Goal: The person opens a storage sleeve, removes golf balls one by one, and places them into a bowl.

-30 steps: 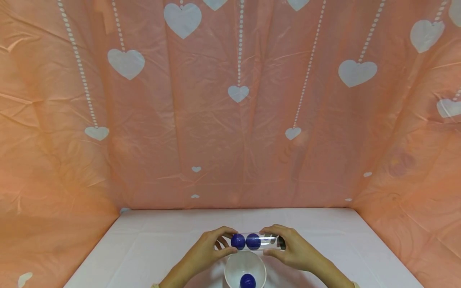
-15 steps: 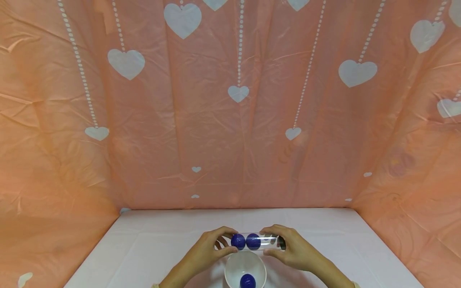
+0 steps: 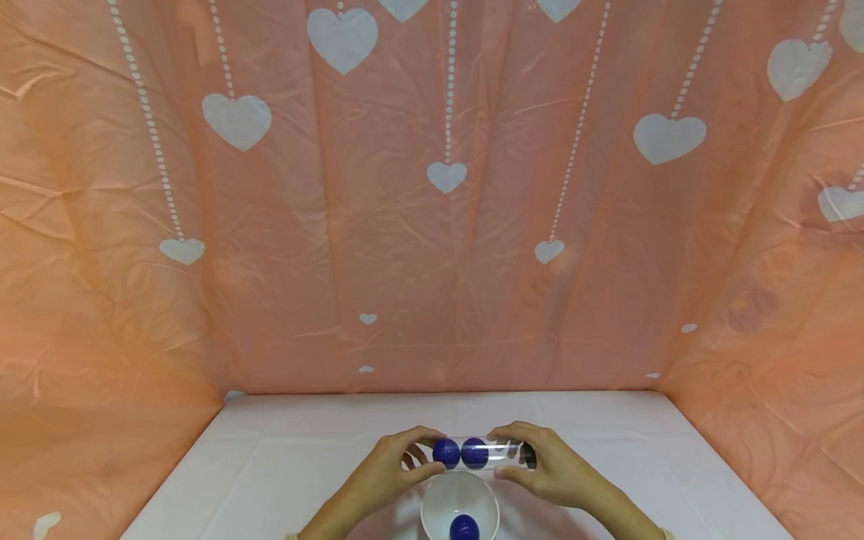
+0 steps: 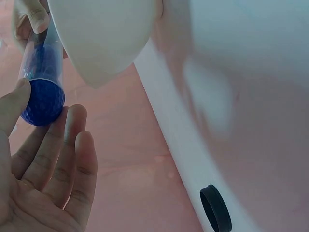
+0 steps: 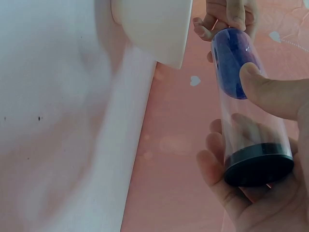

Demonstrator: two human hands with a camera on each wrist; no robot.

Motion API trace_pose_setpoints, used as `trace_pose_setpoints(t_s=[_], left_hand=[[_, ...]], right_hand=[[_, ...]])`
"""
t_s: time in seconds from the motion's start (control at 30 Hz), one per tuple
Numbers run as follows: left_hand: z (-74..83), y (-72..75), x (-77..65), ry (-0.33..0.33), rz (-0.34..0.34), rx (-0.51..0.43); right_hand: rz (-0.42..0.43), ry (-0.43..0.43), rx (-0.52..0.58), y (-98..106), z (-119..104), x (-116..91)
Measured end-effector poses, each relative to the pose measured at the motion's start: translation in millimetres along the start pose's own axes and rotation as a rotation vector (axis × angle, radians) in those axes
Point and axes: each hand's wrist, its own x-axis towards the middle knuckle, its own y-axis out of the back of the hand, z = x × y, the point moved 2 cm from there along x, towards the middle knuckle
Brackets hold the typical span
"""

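A clear plastic tube (image 3: 502,453) lies level above a white bowl (image 3: 448,495), with two blue golf balls in line at its left end. My right hand (image 3: 550,465) grips the tube around its other end, where a black cap (image 5: 259,165) closes it. My left hand (image 3: 398,461) pinches the outermost dimpled blue golf ball (image 4: 44,102) between thumb and fingertips at the tube's uncapped mouth. Part of that ball sticks out past the rim. Another blue golf ball (image 3: 464,527) rests inside the bowl.
A loose black cap (image 4: 216,209) is on the white table (image 3: 283,442), seen in the left wrist view. Behind and at both sides of the table hangs an orange-pink curtain (image 3: 391,262) with white hearts.
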Motion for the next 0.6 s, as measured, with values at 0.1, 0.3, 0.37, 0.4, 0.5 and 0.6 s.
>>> trace_pose_setpoints(t_s=[0.1,0.3,0.37,0.4,0.5,0.6], left_hand=[[0.2,-0.3,-0.2,-0.012,0.002,-0.006],[1.1,0.6,-0.3,-0.024,0.000,-0.009],[1.6,1.6,-0.1,-0.018,0.000,-0.003],[1.5,2.2,-0.1,-0.017,0.000,0.001],[0.5,4.3,0.0,-0.015,-0.005,0.013],[-1.8,7.4,-1.0,-0.018,-0.024,0.020]], right_hand=[[0.006,0.007,-0.007,0.3,1.6,-0.4],[0.002,0.004,-0.016,1.6,4.2,-1.2],[0.000,-0.008,-0.019,2.4,5.1,-1.5],[0.000,-0.014,-0.021,2.8,5.4,-1.6],[0.001,-0.032,-0.027,3.8,6.3,-2.0],[0.004,-0.040,-0.033,4.0,7.0,-2.2]])
